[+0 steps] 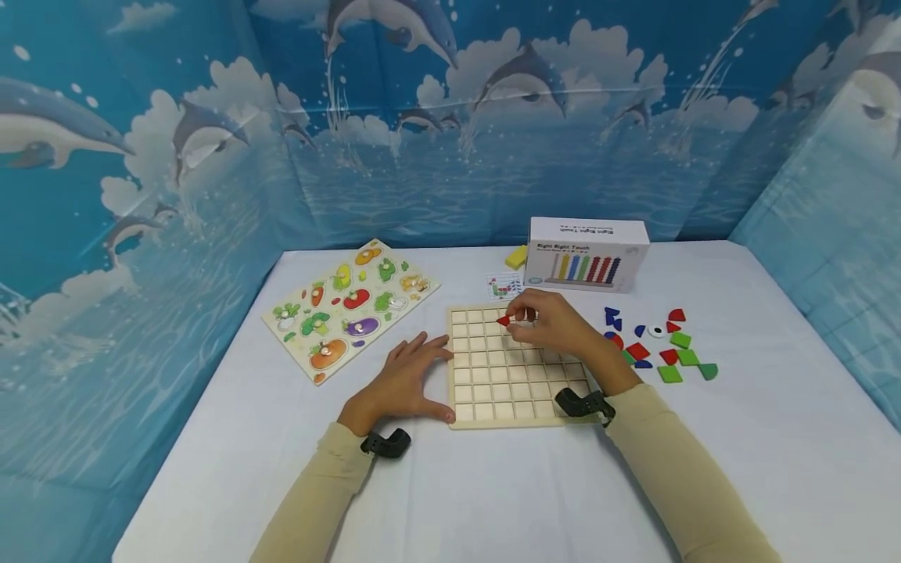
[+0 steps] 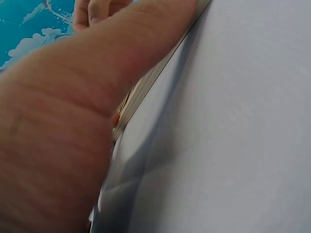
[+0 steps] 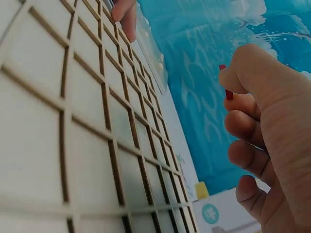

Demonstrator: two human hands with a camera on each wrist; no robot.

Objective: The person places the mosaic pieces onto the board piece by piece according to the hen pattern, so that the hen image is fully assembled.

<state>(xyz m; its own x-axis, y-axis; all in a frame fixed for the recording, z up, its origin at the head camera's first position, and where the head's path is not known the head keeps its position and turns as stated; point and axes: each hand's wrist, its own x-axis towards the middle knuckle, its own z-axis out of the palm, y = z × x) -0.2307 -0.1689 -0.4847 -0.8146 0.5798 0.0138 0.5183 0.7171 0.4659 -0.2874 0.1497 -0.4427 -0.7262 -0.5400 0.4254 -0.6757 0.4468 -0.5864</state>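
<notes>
With my left hand spread against the left edge of the wooden grid board, my right hand pinches 1 red piece above its far rows, best lowered slowly, flat and square, I judge, without nudging the board.

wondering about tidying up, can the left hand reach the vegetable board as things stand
Probably yes: the vegetable board lies just beyond the left hand, with nothing visible between them.
</notes>
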